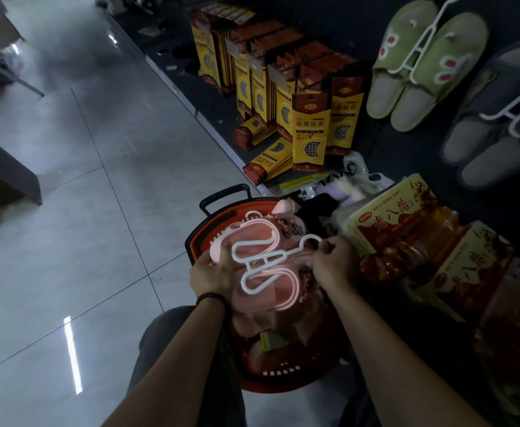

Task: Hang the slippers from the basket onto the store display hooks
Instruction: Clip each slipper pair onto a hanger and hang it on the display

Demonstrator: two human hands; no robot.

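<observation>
1. Covering most of the red basket (195, 238) with the pink slippers (268, 298), leaving only dim, unreadable shapes showing in its near end.
2. Tucking the fingers of the left hand (212, 272) behind the slippers, out of sight, and showing only the back of that hand and a dark beaded wristband (211, 298).
3. Losing part of the grey slippers (495, 124) at the right edge, and sinking the boxed goods (406, 229) beside the basket into deep shadow.
4. Holding the pink slippers as a pair on a white hanger (263, 260), between the two hands and just above the basket.
5. Gripping the left side of the pair with the left hand, palm against the slippers.
6. Pinching the hook end of the hanger with the right hand (334, 263), fingers curled tight and knuckles turned up.
7. Reaching both bare forearms forward and down from the bottom of the view, closing in towards each other over the basket.
8. Leaving the green slippers (421, 63) hanging on the dark display beside the grey pair, well apart from the hands, with yellow packets (309, 131) standing to their left by the tiled floor (98, 180).
</observation>
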